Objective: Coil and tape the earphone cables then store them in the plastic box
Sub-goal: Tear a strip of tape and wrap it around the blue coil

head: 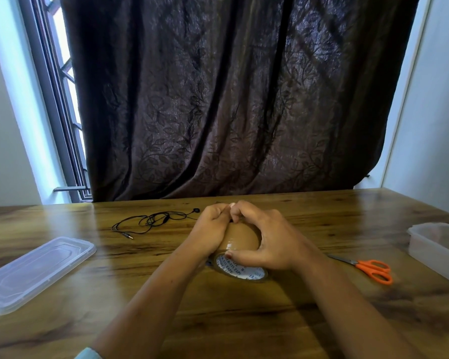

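Observation:
A roll of brown packing tape (240, 240) stands on edge on the wooden table (218, 320), held between both hands. My left hand (210, 229) grips its left side. My right hand (267, 238) wraps over the top, thumb on the near face, fingertips pinching at the far top of the roll. Black earphones (153, 220) lie loosely tangled on the table to the far left of my hands, jack plug toward me. The clear plastic box (438, 248) sits at the right edge, open.
The box's clear lid (34, 272) lies flat at the left. Orange-handled scissors (368, 269) rest on the table right of my right wrist. A dark curtain (231, 99) hangs behind the table's far edge.

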`<state>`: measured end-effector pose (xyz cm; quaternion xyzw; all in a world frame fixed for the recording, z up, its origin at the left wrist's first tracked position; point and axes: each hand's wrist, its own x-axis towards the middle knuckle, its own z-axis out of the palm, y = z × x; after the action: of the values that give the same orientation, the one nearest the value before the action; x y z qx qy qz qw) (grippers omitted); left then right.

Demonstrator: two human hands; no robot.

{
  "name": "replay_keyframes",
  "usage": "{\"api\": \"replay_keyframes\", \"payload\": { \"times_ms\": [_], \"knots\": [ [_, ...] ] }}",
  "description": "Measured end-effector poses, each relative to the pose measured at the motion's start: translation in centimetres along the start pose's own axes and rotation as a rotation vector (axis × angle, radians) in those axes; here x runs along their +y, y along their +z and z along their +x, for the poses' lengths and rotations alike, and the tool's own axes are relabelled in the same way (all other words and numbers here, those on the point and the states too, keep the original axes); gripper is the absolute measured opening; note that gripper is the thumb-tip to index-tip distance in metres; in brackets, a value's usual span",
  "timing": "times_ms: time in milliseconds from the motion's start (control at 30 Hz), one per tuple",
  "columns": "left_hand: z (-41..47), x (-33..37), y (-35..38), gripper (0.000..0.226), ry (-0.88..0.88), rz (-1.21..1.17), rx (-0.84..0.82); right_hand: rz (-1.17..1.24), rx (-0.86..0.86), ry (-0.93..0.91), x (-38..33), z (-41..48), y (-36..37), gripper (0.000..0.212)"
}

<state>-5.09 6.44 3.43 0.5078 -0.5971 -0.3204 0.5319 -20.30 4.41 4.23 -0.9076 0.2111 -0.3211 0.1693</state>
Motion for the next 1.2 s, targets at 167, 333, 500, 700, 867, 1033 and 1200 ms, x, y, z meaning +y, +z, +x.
{"api": "replay_keyframes", "payload": {
  "times_ms": [167, 333, 500, 700, 867, 1033, 1200],
  "knots": [
    [0.00, 0.14, 0.03, 0.036, -0.016, -0.021, -0.008, -0.029, 0.015, -0.005, 0.07, 0.03, 0.15, 0.042],
    [-0.06, 0.13, 0.01, 0.040, -0.030, -0.011, -0.010, -0.048, 0.038, -0.007, 0.28, 0.00, 0.27, 0.044],
    [-0.20, 0.38, 0.03, 0.040, -0.033, -0.050, -0.011, -0.080, 0.068, -0.019, 0.28, -0.11, 0.43, 0.042],
    [-0.17, 0.17, -0.02, 0.041, -0.018, -0.052, -0.014, -0.071, 0.091, -0.036, 0.41, -0.16, 0.48, 0.040],
    [0.03, -0.13, -0.10, 0.039, -0.038, -0.043, -0.010, -0.089, 0.088, -0.047, 0.24, -0.18, 0.43, 0.040],
    [0.07, -0.08, -0.01, 0.042, -0.030, -0.052, -0.011, -0.088, 0.097, -0.053, 0.40, -0.20, 0.48, 0.040],
    [0.15, -0.14, 0.02, 0.041, -0.036, -0.044, -0.002, -0.087, 0.088, -0.040, 0.45, -0.17, 0.41, 0.042]
  ]
}}
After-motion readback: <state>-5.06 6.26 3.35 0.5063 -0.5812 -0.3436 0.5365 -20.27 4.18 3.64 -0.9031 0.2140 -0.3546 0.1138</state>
